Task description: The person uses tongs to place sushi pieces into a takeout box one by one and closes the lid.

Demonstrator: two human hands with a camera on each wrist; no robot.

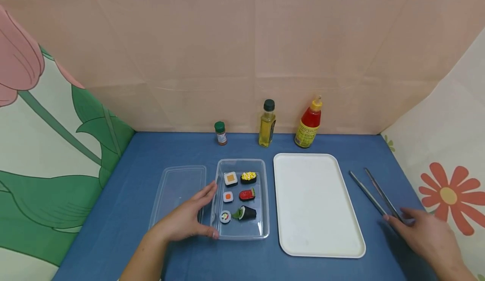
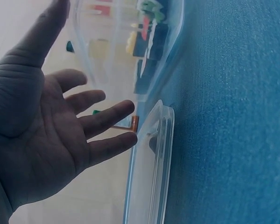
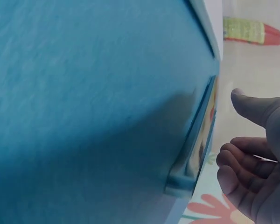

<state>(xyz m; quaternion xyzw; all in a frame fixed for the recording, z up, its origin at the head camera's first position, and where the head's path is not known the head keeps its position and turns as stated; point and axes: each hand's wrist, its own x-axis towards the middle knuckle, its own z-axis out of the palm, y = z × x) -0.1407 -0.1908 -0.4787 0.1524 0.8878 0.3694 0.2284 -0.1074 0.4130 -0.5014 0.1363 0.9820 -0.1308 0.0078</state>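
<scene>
Two hands: left hand spread against box, could shove it; my right hand touches tongs, ungripped—may skid.

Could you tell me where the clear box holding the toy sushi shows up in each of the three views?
Head: the clear box lies at centre, its left edge touched by the left hand.
Left wrist: upper middle, beyond the fingers.
Right wrist: not in it.
Shared landmark: the blue tabletop.
</scene>
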